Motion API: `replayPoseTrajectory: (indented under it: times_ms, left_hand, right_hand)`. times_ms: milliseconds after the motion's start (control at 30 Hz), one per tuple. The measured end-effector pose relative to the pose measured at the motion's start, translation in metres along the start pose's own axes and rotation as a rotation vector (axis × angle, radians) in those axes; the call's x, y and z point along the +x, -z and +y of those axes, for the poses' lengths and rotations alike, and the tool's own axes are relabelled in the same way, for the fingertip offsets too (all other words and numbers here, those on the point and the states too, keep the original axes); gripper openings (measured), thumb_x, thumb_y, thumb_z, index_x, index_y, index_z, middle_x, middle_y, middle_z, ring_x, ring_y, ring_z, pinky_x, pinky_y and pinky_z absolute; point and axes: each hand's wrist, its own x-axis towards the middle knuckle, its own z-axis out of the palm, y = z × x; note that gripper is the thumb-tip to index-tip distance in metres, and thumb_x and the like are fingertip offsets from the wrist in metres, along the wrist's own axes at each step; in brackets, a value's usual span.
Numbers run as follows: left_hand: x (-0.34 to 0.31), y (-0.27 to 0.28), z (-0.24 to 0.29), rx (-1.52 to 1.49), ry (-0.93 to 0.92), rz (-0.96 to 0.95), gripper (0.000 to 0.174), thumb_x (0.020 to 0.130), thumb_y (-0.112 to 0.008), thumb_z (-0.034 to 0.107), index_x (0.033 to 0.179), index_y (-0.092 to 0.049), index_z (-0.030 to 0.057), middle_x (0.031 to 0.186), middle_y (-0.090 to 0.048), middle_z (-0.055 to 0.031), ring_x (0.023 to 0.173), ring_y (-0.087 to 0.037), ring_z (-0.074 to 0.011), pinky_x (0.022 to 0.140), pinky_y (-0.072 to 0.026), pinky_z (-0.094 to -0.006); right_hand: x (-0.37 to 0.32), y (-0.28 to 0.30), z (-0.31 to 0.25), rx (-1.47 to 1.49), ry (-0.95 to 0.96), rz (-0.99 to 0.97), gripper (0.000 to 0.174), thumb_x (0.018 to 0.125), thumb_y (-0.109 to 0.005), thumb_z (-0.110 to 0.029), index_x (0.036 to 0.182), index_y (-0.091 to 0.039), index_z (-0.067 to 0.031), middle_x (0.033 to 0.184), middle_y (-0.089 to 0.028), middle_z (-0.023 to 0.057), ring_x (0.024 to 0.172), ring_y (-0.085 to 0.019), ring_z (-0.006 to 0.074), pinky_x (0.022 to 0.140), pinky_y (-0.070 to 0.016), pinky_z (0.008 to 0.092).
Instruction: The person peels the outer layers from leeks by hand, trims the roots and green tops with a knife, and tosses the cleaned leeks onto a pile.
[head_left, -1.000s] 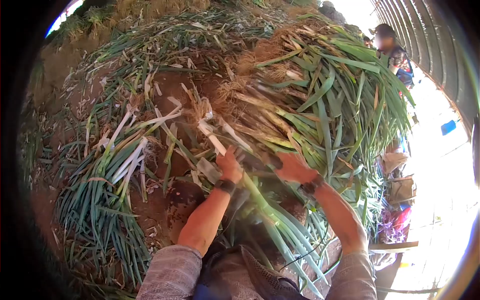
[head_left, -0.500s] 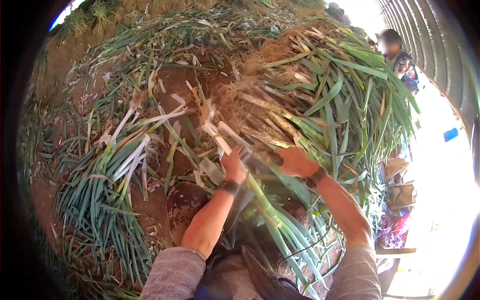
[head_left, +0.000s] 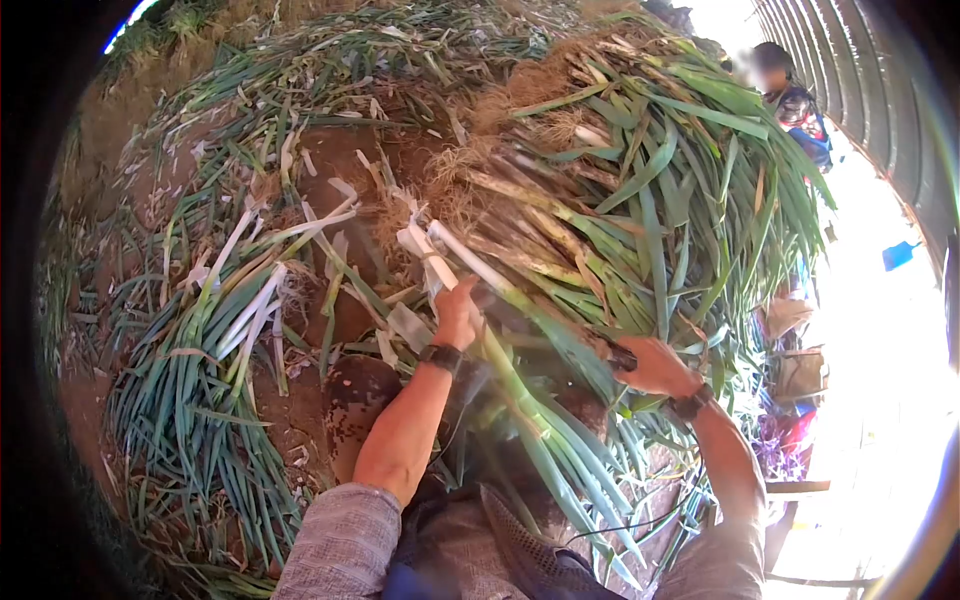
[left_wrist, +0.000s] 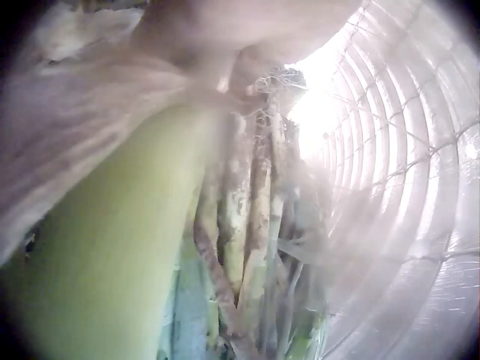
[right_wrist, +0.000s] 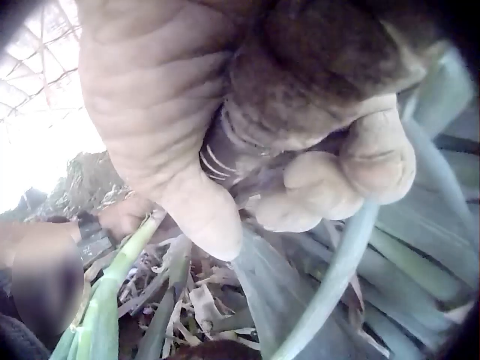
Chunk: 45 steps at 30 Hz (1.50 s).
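My left hand (head_left: 457,315) grips a thick leek (head_left: 505,375) below its white end; its leaves run down towards my lap. Close up in the left wrist view, the pale green leek (left_wrist: 112,247) lies against the blurred left hand (left_wrist: 247,30). My right hand (head_left: 660,368) is curled round a dark handle-like object (head_left: 622,357), right of the leek. The right wrist view shows curled fingers of the right hand (right_wrist: 307,191) and the thumb beside a long green leaf (right_wrist: 270,289). A second white-based stalk (head_left: 475,262) slants between the hands.
Uncleaned leeks with roots and soil are heaped (head_left: 670,190) on the right. Cleaner white-ended leeks (head_left: 200,380) lie on the left. Leaf scraps (head_left: 380,60) cover the ground behind. Another person (head_left: 800,110) is at the upper right, near a ribbed curved wall.
My right hand has moved right and down, away from the left hand. The left hand keeps its grip on the leek. The second stalk beside it now shows more clearly.
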Motion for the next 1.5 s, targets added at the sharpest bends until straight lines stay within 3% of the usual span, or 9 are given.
replayPoseTrajectory:
  times_ms: [100,167,400,567,700,800,933,1167,1500]
  left_hand:
    - [-0.006,-0.004,-0.002,-0.051,-0.012,-0.054,0.033,0.089,-0.072,0.019,0.112,-0.059,0.0010,0.099,-0.063,-0.0095,0.085,-0.066,-0.0245,0.067,-0.0599,-0.0440]
    - [-0.011,-0.007,0.009,0.072,0.115,-0.052,0.032,0.085,-0.078,0.027,0.105,-0.062,0.0068,0.086,-0.062,-0.0034,0.073,-0.063,-0.0187,0.057,-0.0542,-0.0377]
    - [-0.032,-0.022,0.015,-0.049,0.151,-0.166,0.032,0.078,-0.084,0.034,0.088,-0.061,0.0133,0.076,-0.054,0.0035,0.057,-0.049,-0.0113,0.048,-0.0389,-0.0315]
    - [-0.044,-0.034,0.039,-0.206,0.141,-0.486,0.023,0.088,-0.074,0.030,0.092,-0.058,0.0137,0.072,-0.050,0.0055,0.053,-0.043,-0.0059,0.045,-0.0345,-0.0252]
    - [-0.055,-0.040,0.067,-0.189,0.060,-0.609,0.035,0.092,-0.069,0.036,0.109,-0.062,0.0055,0.076,-0.057,0.0013,0.052,-0.042,-0.0055,0.042,-0.0350,-0.0243]
    - [-0.055,-0.035,0.061,-0.169,0.117,-0.477,0.035,0.092,-0.069,0.036,0.108,-0.061,0.0063,0.084,-0.059,0.0001,0.054,-0.043,-0.0057,0.043,-0.0353,-0.0239]
    - [-0.025,-0.007,0.035,-0.206,0.182,-0.343,0.029,0.094,-0.066,0.037,0.107,-0.062,0.0109,0.090,-0.064,0.0007,0.058,-0.046,-0.0053,0.046,-0.0413,-0.0251]
    - [-0.022,-0.004,0.024,-0.128,0.147,-0.343,0.031,0.094,-0.066,0.039,0.111,-0.061,0.0128,0.099,-0.064,-0.0009,0.088,-0.064,-0.0168,0.076,-0.0574,-0.0351]
    - [-0.042,-0.023,0.032,-0.084,0.174,-0.274,0.034,0.094,-0.063,0.040,0.112,-0.059,0.0106,0.096,-0.064,-0.0064,0.084,-0.064,-0.0210,0.070,-0.0581,-0.0395]
  right_hand:
    - [-0.028,0.000,0.006,0.042,-0.125,-0.052,0.049,0.073,-0.075,-0.029,0.113,-0.063,-0.0039,0.090,-0.067,0.0207,0.087,-0.063,0.0410,0.079,-0.0495,0.0451]
    - [-0.038,-0.014,0.021,0.049,-0.015,0.017,0.044,0.075,-0.071,-0.032,0.111,-0.064,-0.0066,0.094,-0.067,0.0217,0.092,-0.064,0.0411,0.080,-0.0489,0.0487]
    - [-0.064,0.015,-0.004,0.147,-0.137,-0.189,0.056,0.075,-0.074,-0.032,0.122,-0.062,-0.0043,0.099,-0.069,0.0207,0.093,-0.066,0.0378,0.085,-0.0503,0.0430]
    - [-0.097,0.012,-0.005,0.302,-0.080,-0.116,0.055,0.078,-0.076,-0.030,0.123,-0.061,-0.0023,0.093,-0.069,0.0185,0.086,-0.067,0.0303,0.078,-0.0503,0.0389]
    - [-0.110,0.026,-0.040,0.325,-0.034,-0.165,0.049,0.078,-0.075,-0.028,0.120,-0.063,-0.0064,0.090,-0.069,0.0187,0.082,-0.067,0.0340,0.075,-0.0513,0.0418]
    - [-0.102,0.007,-0.037,0.143,0.093,0.043,0.048,0.075,-0.076,-0.022,0.117,-0.062,-0.0061,0.082,-0.068,0.0149,0.071,-0.065,0.0330,0.068,-0.0508,0.0409]
    - [-0.102,0.001,-0.061,-0.031,-0.001,0.142,0.032,0.076,-0.069,-0.019,0.106,-0.064,-0.0095,0.075,-0.066,0.0167,0.071,-0.063,0.0406,0.065,-0.0495,0.0477]
    - [-0.106,-0.019,-0.062,-0.030,-0.058,0.084,0.030,0.078,-0.066,-0.021,0.106,-0.062,-0.0115,0.074,-0.065,0.0183,0.069,-0.061,0.0427,0.062,-0.0467,0.0516]
    - [-0.040,-0.007,-0.075,-0.002,-0.013,0.173,0.029,0.078,-0.063,-0.023,0.104,-0.062,-0.0100,0.078,-0.065,0.0209,0.077,-0.062,0.0440,0.069,-0.0468,0.0535]
